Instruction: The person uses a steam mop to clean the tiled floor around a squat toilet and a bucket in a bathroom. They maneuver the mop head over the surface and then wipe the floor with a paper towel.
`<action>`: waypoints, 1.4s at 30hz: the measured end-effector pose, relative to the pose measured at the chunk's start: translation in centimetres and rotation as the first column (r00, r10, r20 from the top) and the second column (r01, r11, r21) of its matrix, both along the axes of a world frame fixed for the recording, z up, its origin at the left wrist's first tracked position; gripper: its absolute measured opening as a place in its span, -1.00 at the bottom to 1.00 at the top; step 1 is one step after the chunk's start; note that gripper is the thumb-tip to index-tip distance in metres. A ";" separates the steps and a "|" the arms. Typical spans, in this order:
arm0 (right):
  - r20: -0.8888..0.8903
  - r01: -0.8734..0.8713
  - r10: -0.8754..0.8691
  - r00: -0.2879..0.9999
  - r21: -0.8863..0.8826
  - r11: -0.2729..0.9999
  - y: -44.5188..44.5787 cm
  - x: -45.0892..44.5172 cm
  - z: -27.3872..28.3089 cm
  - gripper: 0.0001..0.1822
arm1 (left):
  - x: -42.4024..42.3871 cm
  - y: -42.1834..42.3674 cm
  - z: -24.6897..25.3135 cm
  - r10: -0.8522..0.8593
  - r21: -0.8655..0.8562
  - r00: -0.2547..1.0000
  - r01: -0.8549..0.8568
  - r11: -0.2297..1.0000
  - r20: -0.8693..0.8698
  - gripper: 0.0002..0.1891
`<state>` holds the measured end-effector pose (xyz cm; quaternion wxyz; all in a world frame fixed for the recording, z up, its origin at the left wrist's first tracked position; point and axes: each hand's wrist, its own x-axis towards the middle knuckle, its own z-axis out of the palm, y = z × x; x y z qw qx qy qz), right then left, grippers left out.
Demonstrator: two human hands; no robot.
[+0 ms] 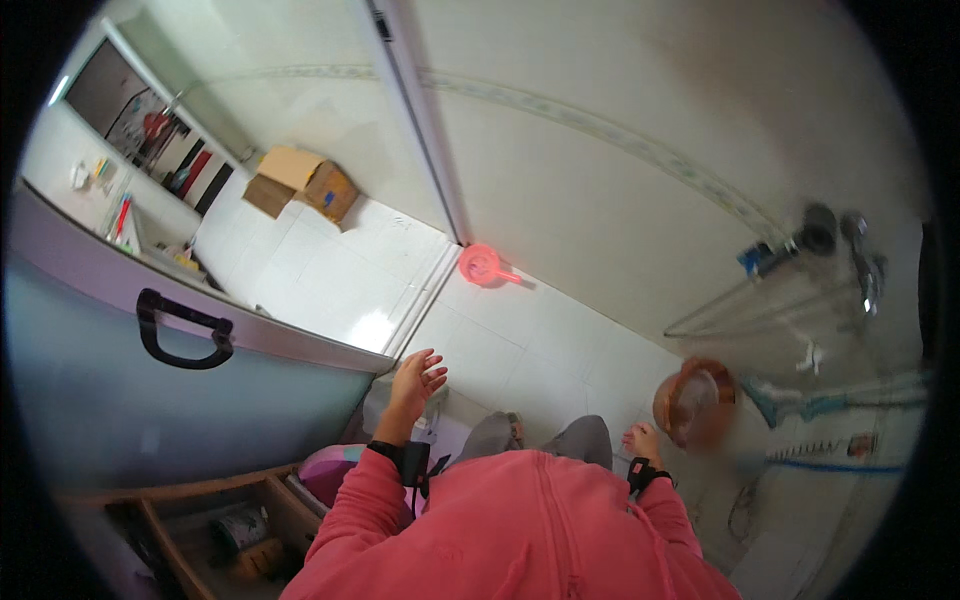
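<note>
My left hand [417, 381] is raised near the edge of the frosted door, its fingers apart and nothing in it. On the other side, my right hand [641, 441] hangs beside my knee with the fingers partly curled; whether it holds anything small cannot be told. A brown basin [666, 405] stands on the tiled floor just right of that hand. Beyond my left hand, a pink plastic dipper [480, 265] with a short handle lies on the floor against the wall, by the door track. Neither hand touches the dipper.
At left is a frosted door [247, 412] with a black handle [184, 330]. An opened cardboard box [326, 187] stands past the raised threshold [422, 300]. A wooden shelf unit [172, 551] is at lower left. Shower fittings [862, 262] and a blurred teal-handled thing [817, 405] are at right.
</note>
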<state>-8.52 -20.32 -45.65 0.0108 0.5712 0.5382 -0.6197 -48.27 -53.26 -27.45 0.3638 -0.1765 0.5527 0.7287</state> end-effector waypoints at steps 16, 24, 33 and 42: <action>0.211 -0.663 0.676 0.707 -0.135 0.736 14.0 -34.3 1.0 -0.72 | -5.8 -2.9 -1.9 0.696 0.064 0.717 -0.696 0.715 0.033 -0.70; 0.027 -0.963 0.965 0.260 -0.059 0.261 11.5 -57.5 -1.3 -0.79 | 9.2 -5.7 -2.4 0.979 -0.149 0.204 -0.969 0.199 -0.022 -0.72; -0.062 -0.955 0.987 -0.152 -0.249 -0.162 -5.4 -54.1 -6.2 -0.71 | 43.3 -8.7 -9.2 0.764 -0.282 -0.612 -0.710 -0.645 -0.206 -0.80; 0.049 -0.877 0.893 -0.447 -0.219 -0.427 -13.1 -48.6 -6.7 -0.63 | 60.9 -23.9 -0.7 0.566 -0.049 -0.752 -0.586 -0.809 -0.336 -0.61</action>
